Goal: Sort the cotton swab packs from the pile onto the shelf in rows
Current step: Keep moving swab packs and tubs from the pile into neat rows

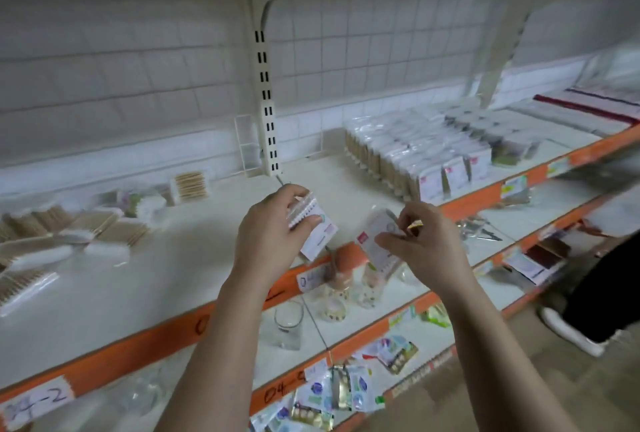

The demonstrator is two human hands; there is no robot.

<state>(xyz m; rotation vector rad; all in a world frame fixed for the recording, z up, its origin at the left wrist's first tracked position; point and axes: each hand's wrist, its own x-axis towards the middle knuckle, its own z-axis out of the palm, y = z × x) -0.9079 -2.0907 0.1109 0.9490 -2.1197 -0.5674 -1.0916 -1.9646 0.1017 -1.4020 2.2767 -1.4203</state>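
Note:
My left hand (pixel 268 236) grips a cotton swab pack (pixel 313 225) with white tips and a white label, held over the front of the white shelf (pixel 194 258). My right hand (pixel 424 241) pinches a second clear pack (pixel 379 232) by its top, tilted above the shelf's orange edge. A loose pile of swab packs (pixel 69 237) lies on the shelf at the left. At the right, packs stand upright in tidy rows (pixel 415 154).
A slotted upright post (pixel 266 102) and a small wire divider (pixel 246 144) stand at the back. Lower shelves hold glass jars (pixel 289 324), bottles (pixel 337 279) and small sachets (pixel 332 393). Another person's leg and white shoe (pixel 571 331) are at the right.

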